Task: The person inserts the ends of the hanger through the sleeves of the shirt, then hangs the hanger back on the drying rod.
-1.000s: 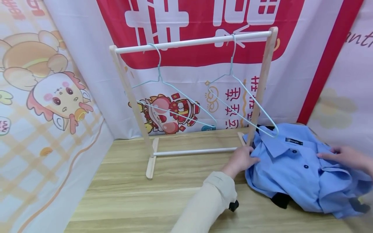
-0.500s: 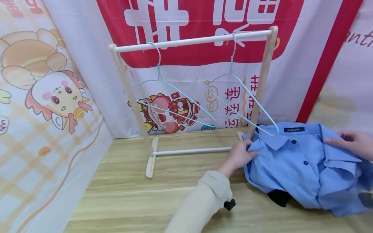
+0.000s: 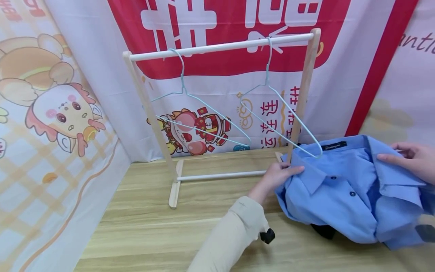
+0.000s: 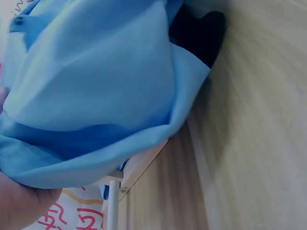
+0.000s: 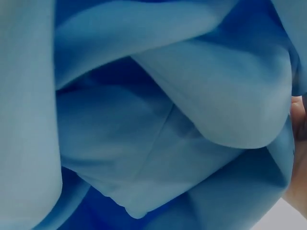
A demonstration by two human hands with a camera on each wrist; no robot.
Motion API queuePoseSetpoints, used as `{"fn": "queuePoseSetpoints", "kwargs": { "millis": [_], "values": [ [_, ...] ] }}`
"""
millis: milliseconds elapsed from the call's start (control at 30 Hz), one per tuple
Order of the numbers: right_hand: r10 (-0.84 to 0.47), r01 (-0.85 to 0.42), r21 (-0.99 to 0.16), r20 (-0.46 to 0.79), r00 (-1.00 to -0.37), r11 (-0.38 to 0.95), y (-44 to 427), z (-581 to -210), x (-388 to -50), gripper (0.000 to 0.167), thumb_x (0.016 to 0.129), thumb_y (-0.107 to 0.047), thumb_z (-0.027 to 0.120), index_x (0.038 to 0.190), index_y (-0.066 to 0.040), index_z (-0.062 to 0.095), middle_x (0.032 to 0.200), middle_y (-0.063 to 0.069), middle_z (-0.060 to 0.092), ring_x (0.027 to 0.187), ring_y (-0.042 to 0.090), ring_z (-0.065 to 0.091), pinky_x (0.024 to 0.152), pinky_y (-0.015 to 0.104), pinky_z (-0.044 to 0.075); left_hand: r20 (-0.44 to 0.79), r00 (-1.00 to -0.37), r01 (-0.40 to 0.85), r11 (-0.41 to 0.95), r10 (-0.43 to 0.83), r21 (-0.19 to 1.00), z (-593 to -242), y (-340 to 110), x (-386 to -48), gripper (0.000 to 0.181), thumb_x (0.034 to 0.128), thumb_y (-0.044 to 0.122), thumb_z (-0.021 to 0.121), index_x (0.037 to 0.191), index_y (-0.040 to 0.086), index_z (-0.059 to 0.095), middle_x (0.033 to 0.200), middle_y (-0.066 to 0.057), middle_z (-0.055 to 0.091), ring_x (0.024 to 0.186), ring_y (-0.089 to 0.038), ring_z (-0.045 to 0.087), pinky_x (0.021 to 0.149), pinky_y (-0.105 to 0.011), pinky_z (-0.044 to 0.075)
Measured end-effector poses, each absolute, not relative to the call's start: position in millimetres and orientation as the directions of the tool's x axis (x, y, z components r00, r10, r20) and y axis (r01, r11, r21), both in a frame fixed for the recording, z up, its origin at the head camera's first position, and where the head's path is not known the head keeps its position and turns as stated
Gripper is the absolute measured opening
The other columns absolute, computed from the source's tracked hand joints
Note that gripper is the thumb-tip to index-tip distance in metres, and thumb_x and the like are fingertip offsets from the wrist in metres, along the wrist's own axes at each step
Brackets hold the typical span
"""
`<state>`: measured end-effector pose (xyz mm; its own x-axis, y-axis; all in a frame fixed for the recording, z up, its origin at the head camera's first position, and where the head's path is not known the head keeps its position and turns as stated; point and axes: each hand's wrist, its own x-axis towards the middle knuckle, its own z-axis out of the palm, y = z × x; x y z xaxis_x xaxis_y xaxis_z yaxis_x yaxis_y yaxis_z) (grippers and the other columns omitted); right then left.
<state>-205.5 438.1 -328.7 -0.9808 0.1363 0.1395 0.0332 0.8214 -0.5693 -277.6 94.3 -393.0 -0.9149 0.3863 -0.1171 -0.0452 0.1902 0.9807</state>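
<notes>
A light-blue collared shirt (image 3: 316, 196) with dark buttons and a black neck label lies bunched at the right of the table, its collar raised. My left hand (image 3: 276, 175) pinches its left shoulder beside the rack's right post. On the other side, my right hand (image 3: 416, 160) pinches the cloth by the opposite collar and shoulder. In the left wrist view, the shirt's folds (image 4: 105, 72) hide most of the left hand. Folded blue cloth (image 5: 230, 100) fills the right wrist view, with a bit of the right hand at its edge.
A small rack with a white top rail (image 3: 221, 47) and wooden posts stands at the back. From it hang a left hanger (image 3: 182, 81) and a right hanger (image 3: 267, 75), whose lower corner overlaps the shirt in view. Something black (image 3: 323, 231) shows under the shirt.
Both hands have lifted the shirt's collar and shoulders somewhat, so the neck opening spreads wider and the label sits higher. The hangers and rack stay put; the view shifts slightly.
</notes>
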Motion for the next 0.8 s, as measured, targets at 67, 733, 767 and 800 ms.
{"fn": "queuePoseSetpoints", "kwargs": {
  "millis": [67, 733, 767, 800],
  "values": [
    [0.131, 0.025, -0.572, 0.144, -0.981, 0.820, 434.0, -328.3, -204.5, 0.049, 0.102, -0.036, 0.063, 0.117, 0.010, 0.054, 0.081, 0.011, 0.062, 0.065, 0.019, 0.055, 0.057, 0.025, 0.050, -0.095, -0.911, -0.033, 0.157, 0.402, 0.987, -396.0, 91.9, -278.0, 0.033, 0.0928, 0.032, 0.078, 0.113, 0.005, 0.075, 0.105, 0.002, 0.069, 0.098, -0.009, 0.061, 0.092, -0.029, 0.049],
    [-0.077, -0.152, -0.625, 0.146, -0.986, 0.765, 397.3, -329.6, -185.8, 0.021, 0.097, -0.019, 0.073, 0.101, -0.002, 0.061, 0.074, 0.006, 0.058, 0.062, 0.021, 0.057, 0.056, 0.028, 0.052, 0.164, -0.746, 0.375, 0.203, 0.645, 0.905, -377.7, 38.2, -250.8, 0.033, 0.0923, 0.021, 0.080, 0.122, 0.010, 0.074, 0.107, 0.012, 0.071, 0.096, 0.000, 0.062, 0.086, -0.020, 0.050],
    [-0.097, -0.174, -0.620, 0.156, -0.983, 0.765, 394.8, -328.8, -184.7, 0.019, 0.096, -0.017, 0.074, 0.100, -0.003, 0.062, 0.073, 0.006, 0.057, 0.062, 0.021, 0.057, 0.056, 0.028, 0.051, 0.181, -0.739, 0.396, 0.201, 0.649, 0.896, -376.5, 34.6, -249.4, 0.033, 0.0916, 0.021, 0.080, 0.122, 0.010, 0.074, 0.107, 0.012, 0.072, 0.095, 0.000, 0.063, 0.086, -0.020, 0.051],
    [-0.115, -0.192, -0.613, 0.164, -0.980, 0.767, 392.2, -327.7, -183.8, 0.018, 0.095, -0.015, 0.075, 0.100, -0.003, 0.062, 0.073, 0.006, 0.056, 0.062, 0.021, 0.057, 0.056, 0.027, 0.051, 0.200, -0.731, 0.420, 0.199, 0.652, 0.886, -374.7, 30.8, -248.1, 0.032, 0.0910, 0.021, 0.081, 0.121, 0.010, 0.075, 0.106, 0.012, 0.072, 0.095, 0.000, 0.063, 0.086, -0.020, 0.051]
  ]
}}
